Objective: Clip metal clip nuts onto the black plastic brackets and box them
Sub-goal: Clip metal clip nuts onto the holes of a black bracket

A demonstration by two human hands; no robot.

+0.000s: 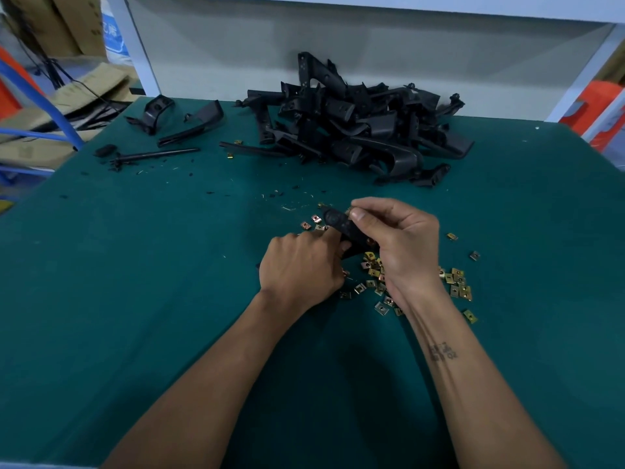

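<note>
A black plastic bracket (340, 225) is held between both hands over the middle of the green table (135, 265). My left hand (301, 265) grips its lower end with curled fingers. My right hand (399, 238) pinches a small metal clip nut (350, 210) against the bracket's upper end. Loose brass-coloured clip nuts (455, 282) lie scattered under and to the right of my hands. A big heap of black brackets (358, 130) sits at the back of the table.
Two separate brackets (189, 121) and a thin black rod (159, 154) lie at the back left. Small black plastic scraps dot the cloth. Cardboard (77, 93) and a blue frame stand off the left edge; a white shelf post (581, 76) rises at the back right.
</note>
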